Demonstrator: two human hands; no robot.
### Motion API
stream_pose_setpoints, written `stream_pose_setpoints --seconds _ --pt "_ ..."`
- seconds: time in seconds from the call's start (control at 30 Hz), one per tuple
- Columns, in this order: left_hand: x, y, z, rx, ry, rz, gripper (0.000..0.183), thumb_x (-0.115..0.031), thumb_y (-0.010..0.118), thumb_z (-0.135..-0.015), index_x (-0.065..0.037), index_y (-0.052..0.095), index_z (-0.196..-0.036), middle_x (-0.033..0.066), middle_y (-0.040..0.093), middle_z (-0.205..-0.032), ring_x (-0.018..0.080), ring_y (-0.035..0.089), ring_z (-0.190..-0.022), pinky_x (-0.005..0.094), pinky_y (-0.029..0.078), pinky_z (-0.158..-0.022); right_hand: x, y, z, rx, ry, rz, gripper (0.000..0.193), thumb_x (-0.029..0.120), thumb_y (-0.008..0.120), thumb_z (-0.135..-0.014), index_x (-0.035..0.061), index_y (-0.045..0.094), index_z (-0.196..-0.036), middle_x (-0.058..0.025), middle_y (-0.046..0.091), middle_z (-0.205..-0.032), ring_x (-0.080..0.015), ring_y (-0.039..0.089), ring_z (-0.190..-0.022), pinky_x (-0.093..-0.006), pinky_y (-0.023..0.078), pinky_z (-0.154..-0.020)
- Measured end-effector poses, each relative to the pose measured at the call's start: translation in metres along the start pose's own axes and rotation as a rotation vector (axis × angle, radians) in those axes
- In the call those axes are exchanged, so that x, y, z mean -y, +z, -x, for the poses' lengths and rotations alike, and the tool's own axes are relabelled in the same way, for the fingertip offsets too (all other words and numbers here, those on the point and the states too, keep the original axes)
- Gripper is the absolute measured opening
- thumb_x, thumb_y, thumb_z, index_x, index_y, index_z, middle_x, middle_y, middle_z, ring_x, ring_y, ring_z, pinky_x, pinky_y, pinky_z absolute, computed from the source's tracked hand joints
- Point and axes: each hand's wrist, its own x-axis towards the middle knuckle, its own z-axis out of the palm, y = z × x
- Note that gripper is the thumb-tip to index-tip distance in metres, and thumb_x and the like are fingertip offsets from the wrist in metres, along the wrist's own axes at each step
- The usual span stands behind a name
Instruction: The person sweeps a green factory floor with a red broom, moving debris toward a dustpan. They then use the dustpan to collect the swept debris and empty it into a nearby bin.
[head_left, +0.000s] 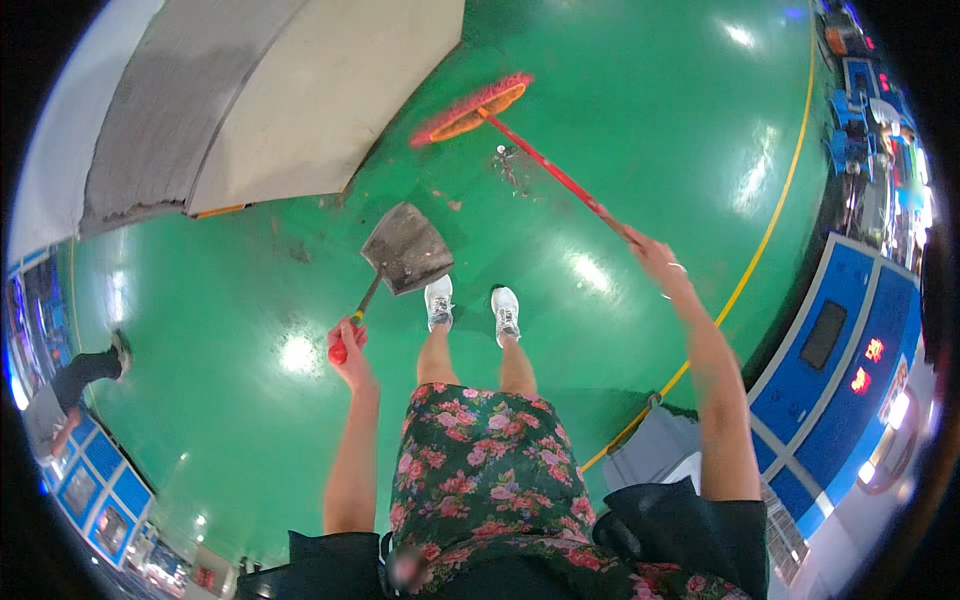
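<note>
My left hand (352,358) is closed round the red handle end of a dustpan (408,248). The dustpan's grey, scuffed pan sits low over the green floor, just ahead of my left shoe. With my right hand (655,262) I grip the red stick of a broom (560,178), which slants away to the far left. Its orange head with red bristles (475,108) is beyond the dustpan, beside a pale structure. A small scatter of dark debris (510,168) lies on the floor between the broom head and my feet.
A large cream and grey structure (290,110) fills the far left. Blue machine cabinets (830,340) with red displays line the right, behind a yellow floor line (768,240). A grey bin-like object (655,445) stands near my right arm. Another person (75,395) is at the left edge.
</note>
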Motion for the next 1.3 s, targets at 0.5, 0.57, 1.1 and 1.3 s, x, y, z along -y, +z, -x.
stream_pose_setpoints --seconds 0.5,0.57,1.1,1.3 --pt "0.009 0.112 -0.017 0.308 0.090 0.108 0.017 -0.014 0.061 -0.090 -0.003 0.054 -0.101 0.0050 0.054 -0.102 0.0130 0.056 -0.089 0.0248 0.051 -0.080 0.021 0.103 0.209 0.072 0.475 -0.115 0.041 0.026 0.045 -0.093 0.0263 0.044 -0.135 -0.0219 0.062 -0.104 -0.0411 0.060 -0.090 -0.0476 0.048 -0.076" --pt "0.004 0.120 -0.007 0.345 0.066 0.114 0.015 -0.013 0.060 -0.090 -0.003 0.055 -0.100 0.0048 0.054 -0.104 0.0128 0.055 -0.091 0.0258 0.050 -0.082 0.019 0.116 0.230 -0.032 0.439 -0.234 0.040 0.027 0.046 -0.093 0.0230 0.046 -0.133 -0.0220 0.061 -0.106 -0.0402 0.060 -0.091 -0.0464 0.048 -0.077" --pt "0.033 0.177 0.025 0.522 0.483 -0.276 0.015 -0.015 0.063 -0.088 -0.002 0.056 -0.092 0.0106 0.055 -0.108 0.0193 0.052 -0.097 0.0306 0.043 -0.086 0.125 0.252 0.116 -0.163 0.730 -0.838 0.042 0.034 0.046 -0.093 0.0281 0.044 -0.135 -0.0241 0.062 -0.102 -0.0367 0.061 -0.095 -0.0425 0.046 -0.081" --pt "0.029 0.189 0.040 0.554 0.528 -0.349 0.017 -0.017 0.067 -0.084 -0.002 0.058 -0.086 0.0143 0.058 -0.106 0.0261 0.055 -0.099 0.0359 0.043 -0.088 0.171 0.214 0.207 0.073 0.733 -1.144 0.045 0.030 0.043 -0.096 0.0260 0.037 -0.140 -0.0093 0.056 -0.061 -0.0165 0.052 -0.046 -0.0323 0.045 -0.045"
